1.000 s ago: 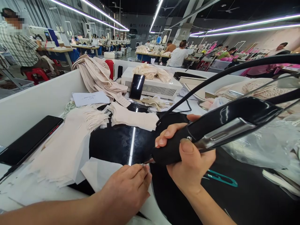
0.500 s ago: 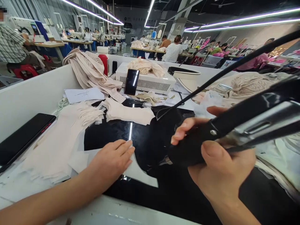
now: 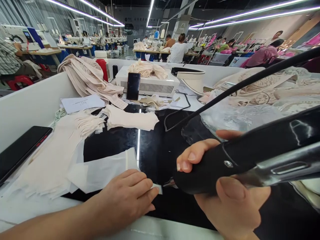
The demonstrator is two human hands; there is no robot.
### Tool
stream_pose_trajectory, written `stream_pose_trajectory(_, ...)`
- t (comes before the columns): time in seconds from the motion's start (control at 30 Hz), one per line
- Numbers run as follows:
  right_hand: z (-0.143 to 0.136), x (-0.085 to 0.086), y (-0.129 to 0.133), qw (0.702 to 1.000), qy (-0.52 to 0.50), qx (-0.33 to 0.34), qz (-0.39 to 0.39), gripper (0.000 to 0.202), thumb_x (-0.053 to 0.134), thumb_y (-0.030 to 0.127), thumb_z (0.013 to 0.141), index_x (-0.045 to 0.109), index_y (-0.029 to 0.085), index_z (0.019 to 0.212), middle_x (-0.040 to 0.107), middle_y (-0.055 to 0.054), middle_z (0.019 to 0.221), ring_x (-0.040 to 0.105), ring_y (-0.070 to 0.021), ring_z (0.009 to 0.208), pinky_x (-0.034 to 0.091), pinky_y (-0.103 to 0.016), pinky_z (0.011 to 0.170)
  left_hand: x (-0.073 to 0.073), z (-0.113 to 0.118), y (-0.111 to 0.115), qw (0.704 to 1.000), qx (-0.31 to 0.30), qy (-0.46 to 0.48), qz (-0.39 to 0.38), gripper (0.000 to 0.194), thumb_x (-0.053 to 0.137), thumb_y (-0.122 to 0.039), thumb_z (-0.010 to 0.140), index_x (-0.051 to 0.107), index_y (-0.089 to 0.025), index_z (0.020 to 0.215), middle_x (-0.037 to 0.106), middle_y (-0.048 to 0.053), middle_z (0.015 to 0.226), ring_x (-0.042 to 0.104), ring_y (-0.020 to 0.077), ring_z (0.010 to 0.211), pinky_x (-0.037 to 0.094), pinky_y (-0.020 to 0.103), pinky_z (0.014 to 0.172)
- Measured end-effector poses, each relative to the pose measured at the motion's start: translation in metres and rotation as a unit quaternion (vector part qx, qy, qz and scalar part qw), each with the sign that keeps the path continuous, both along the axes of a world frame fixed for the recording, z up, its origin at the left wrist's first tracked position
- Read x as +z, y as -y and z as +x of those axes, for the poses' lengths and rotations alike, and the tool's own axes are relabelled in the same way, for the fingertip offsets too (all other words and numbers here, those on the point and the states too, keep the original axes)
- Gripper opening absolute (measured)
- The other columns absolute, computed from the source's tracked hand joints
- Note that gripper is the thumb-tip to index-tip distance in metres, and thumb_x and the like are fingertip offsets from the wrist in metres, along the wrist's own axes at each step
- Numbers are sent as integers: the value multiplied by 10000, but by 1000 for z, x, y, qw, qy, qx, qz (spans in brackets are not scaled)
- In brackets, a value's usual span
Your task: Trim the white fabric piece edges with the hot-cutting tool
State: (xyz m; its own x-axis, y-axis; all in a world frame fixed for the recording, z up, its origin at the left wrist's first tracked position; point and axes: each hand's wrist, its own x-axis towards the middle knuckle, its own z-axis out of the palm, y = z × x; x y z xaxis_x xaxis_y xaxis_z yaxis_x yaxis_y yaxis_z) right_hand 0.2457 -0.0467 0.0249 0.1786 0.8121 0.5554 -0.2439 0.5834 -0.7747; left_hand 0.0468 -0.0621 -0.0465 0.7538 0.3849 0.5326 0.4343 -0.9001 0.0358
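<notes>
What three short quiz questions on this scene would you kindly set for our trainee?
1. Which hand grips the black tool?
2. True or false: the upright phone stands on top of the white box.
3. The left hand touches: A) the red spool; B) the white sheet; C) the cable.

Key:
1. The right hand.
2. False; the upright phone stands in front of the white box.
3. B.

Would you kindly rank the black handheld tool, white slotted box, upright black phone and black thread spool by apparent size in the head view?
Largest to smallest:
black handheld tool, looming near the camera
white slotted box
upright black phone
black thread spool
</notes>
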Motion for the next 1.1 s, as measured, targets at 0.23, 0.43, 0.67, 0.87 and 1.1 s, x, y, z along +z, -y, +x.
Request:
stream_pose_trajectory(0.23,-1,1,2,1000,-9,0,1,419,954,401,828,731,280,1162,740,21,773,669,-180,563,589,-325,502,-2,-1,2,999,6,-29,-13,252,504,-301,1176,683,-125,1199,717,48,1020,693,194,952,581,318,898)
stream_pose_trajectory(0.43,0,0,2,1000,11,0,0,420,928,439,850,712,292,1178,728,20,780,670,-187,573,594,-340,508,-2,0,1,1000,7,-22,-6,231,537,-289,1165,680,-110,1192,720,49,1006,703,192,929,586,326,845)
stream_pose_trajectory(0.67,0,0,2,1000,3,-1,1,410,928,422,850,716,290,1175,726,18,781,669,-187,571,585,-336,503,-1,1,3,1000,9,-19,-9,243,519,-287,1171,679,-106,1195,726,50,1004,702,190,934,593,331,845)
stream_pose_trajectory(0.87,1,-1,3,1000,8,4,-3,411,926,425,860,706,294,1182,723,19,779,674,-196,577,589,-347,511,0,1,4,1000,12,-20,-16,225,549,-292,1161,679,-112,1198,726,44,1010,701,183,930,596,327,831)
stream_pose_trajectory(1.1,0,-1,3,1000,8,-3,-6,387,921,395,874,714,307,1189,725,28,777,662,-179,574,585,-328,504,-1,0,3,1000,15,-10,-13,251,508,-288,1175,688,-113,1187,724,44,1004,697,186,932,585,321,839)
